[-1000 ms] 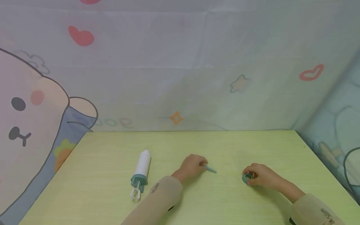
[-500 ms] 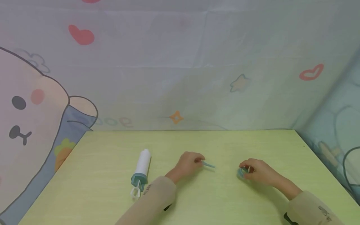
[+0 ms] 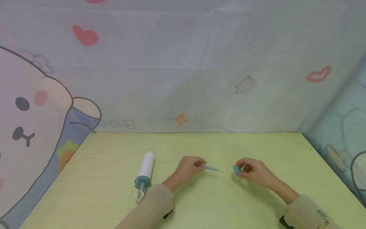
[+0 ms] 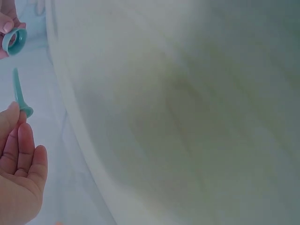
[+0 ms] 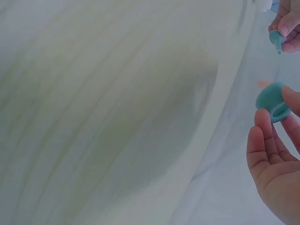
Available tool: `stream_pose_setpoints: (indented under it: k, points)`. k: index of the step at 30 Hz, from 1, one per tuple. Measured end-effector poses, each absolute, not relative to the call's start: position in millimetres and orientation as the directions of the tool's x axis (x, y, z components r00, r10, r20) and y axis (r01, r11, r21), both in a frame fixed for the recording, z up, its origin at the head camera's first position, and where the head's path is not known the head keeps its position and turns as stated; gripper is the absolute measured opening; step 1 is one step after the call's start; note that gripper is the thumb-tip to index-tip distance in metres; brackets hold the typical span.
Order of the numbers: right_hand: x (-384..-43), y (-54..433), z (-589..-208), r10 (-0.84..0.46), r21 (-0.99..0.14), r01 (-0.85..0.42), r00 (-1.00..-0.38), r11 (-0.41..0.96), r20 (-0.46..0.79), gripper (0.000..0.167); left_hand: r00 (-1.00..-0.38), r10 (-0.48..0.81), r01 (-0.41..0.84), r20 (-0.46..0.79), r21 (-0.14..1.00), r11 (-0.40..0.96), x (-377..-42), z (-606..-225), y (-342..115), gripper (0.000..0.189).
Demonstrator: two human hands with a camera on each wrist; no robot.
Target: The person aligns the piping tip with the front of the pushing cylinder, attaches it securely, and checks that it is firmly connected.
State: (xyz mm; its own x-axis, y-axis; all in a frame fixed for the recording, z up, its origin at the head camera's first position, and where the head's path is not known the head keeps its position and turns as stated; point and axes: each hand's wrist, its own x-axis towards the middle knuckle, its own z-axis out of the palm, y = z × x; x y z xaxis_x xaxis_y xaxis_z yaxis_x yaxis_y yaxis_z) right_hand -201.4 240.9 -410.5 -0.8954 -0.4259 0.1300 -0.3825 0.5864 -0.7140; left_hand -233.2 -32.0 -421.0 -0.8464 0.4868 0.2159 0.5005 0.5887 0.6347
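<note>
My left hand (image 3: pixel 189 168) pinches a thin teal nozzle (image 3: pixel 211 168) by its wide flanged end. In the left wrist view the nozzle (image 4: pixel 18 91) tapers to a narrow tip that points away from the fingers. Across from it, my right hand (image 3: pixel 257 171) grips a teal ring-shaped cap (image 3: pixel 236 170) between thumb and fingers. The cap (image 4: pixel 15 42) shows a round opening through its middle in the left wrist view. A short gap separates nozzle tip and cap, both held above the table.
To the left on the yellow-green table (image 3: pixel 108 178) lies a white syringe-like tube (image 3: pixel 147 165) with a teal collar and a white ring handle, close to the left sleeve (image 3: pixel 151 203). A printed cloth (image 3: pixel 200 63) hangs behind the table's back edge.
The right hand has come leftward toward the nozzle, turning the cap so its opening no longer faces the head camera. The left hand has shifted slightly left with the nozzle, which now lies more level.
</note>
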Motion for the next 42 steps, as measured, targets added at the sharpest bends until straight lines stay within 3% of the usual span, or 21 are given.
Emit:
stream_pose_setpoints:
  k: [12, 42]
  points:
    - [-200, 222, -412, -0.412, -0.794, -0.378, -0.894, 0.476, 0.179, 0.028, -0.861, 0.46, 0.458, 0.215, 0.721, 0.52, -224, -416, -32, 0.021]
    - [-201, 188, -417, -0.474, -0.906, -0.325, -0.864, 0.271, 0.169, 0.029, -0.842, 0.492, 0.468, 0.221, 0.753, 0.462, -212, -411, -16, 0.017]
